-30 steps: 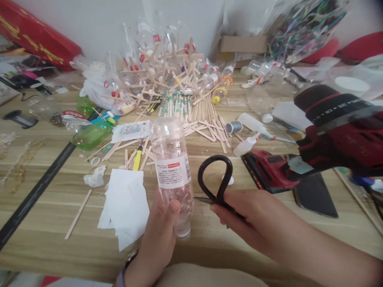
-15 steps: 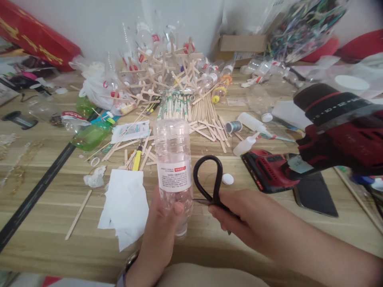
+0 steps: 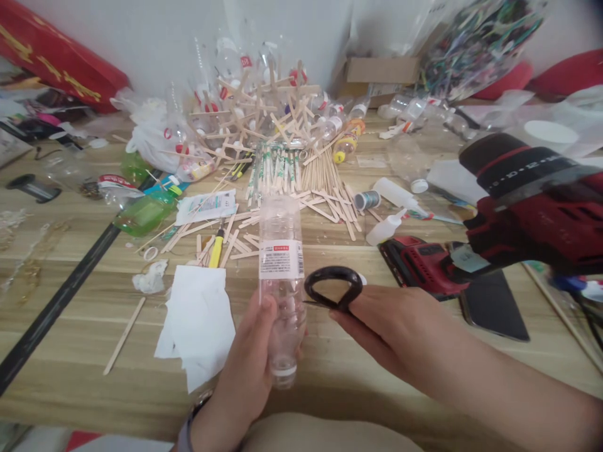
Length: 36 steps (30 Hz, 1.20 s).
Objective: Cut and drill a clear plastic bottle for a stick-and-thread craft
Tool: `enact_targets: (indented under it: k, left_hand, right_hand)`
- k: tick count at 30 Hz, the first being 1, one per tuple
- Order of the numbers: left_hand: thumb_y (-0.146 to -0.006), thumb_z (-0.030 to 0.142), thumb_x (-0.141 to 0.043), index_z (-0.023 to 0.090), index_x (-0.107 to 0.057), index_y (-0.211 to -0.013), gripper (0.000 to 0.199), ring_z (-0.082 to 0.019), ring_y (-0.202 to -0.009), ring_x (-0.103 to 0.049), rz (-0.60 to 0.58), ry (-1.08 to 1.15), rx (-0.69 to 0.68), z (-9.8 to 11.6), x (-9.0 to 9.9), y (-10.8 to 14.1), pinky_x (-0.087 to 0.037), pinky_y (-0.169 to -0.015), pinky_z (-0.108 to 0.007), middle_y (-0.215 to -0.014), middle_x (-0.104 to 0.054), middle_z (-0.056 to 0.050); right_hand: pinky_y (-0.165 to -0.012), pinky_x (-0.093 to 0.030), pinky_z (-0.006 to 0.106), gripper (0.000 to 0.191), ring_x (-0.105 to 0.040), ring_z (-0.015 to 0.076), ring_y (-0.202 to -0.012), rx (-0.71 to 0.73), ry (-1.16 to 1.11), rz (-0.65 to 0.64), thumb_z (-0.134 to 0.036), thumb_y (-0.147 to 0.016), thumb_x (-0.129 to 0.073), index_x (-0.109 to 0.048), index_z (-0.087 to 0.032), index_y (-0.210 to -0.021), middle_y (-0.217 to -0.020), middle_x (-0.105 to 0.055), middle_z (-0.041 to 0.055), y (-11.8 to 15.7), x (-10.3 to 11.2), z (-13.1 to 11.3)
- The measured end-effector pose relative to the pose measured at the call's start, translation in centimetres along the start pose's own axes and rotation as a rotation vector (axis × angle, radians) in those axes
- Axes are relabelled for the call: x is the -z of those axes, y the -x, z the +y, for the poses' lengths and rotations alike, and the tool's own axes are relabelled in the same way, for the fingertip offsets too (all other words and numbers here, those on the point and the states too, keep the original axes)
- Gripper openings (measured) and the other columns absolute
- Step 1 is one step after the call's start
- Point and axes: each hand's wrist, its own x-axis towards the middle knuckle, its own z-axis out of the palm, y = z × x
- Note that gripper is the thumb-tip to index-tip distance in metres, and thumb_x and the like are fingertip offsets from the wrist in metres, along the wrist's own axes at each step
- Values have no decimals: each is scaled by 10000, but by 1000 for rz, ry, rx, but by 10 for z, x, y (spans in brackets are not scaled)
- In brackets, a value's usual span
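A clear plastic bottle (image 3: 281,216) with a white and red label is held neck down in front of me. My left hand (image 3: 257,339) wraps round its lower part from the left, below the label. On the right, my right hand (image 3: 381,320) grips a pair of scissors (image 3: 333,276) with black loop handles. One handle loop sticks up past the fingers. The blade points left at the bottle's side, close to it; whether the tip touches or goes in, I cannot tell.
A red cordless drill (image 3: 532,213) lies at the right over a black phone (image 3: 494,304). White paper (image 3: 198,320) and a yellow utility knife (image 3: 217,248) lie left of the bottle. Behind it are wooden sticks (image 3: 325,169), a green bottle (image 3: 146,213) and glue bottles (image 3: 384,229).
The bottle has turned, its label showing a different side, and shifted slightly right. My left thumb has moved left along it. The scissors' handle loop has tipped lower and looks flatter.
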Motion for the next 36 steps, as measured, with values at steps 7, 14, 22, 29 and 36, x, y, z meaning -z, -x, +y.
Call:
enact_targets:
  k: [7,14,22,29,36]
  left_hand:
    - [-814,644,-575,196,-618,-1053,510,-126,-507,-528,47,2,84,8,-9,0,-389,-375,-202,-722,-652,-25]
    - [-832,630,-565,187,-589,-1120,529,-133,-504,-526,50,-20,87,9,-10,1,-406,-389,-206,-660,-663,-20]
    - [-845,536,-604,208,-492,-1232,520,-180,-651,-611,95,-45,102,19,-18,4,-428,-381,-184,-710,-637,-10]
    - [-794,536,-664,228,-468,-1271,600,-155,-618,-585,151,-100,-13,18,-21,6,-419,-363,-188,-825,-632,-20]
    - [-756,561,-683,247,-461,-1289,657,-151,-645,-595,174,-142,-65,13,-15,4,-432,-368,-199,-1026,-625,-58]
  right_hand:
    - [-467,-266,311,247,-604,185,-492,139,223,15,-204,-978,-442,-566,-200,-765,-574,-602,4,-7,14,0]
    - [-465,-206,327,158,-576,188,-525,233,291,-74,-113,-911,-496,-564,-209,-806,-613,-616,7,-10,21,-2]
    - [-423,-199,325,244,-636,212,-553,144,393,-304,7,-682,-593,-537,-221,-747,-653,-657,18,-18,28,-11]
    - [-422,-152,327,177,-642,207,-503,97,433,-305,-65,-746,-664,-616,-212,-831,-592,-663,12,-20,22,-10]
    - [-439,-193,296,170,-657,211,-509,5,236,-252,-270,-930,-552,-646,-182,-820,-614,-693,35,-21,18,-3]
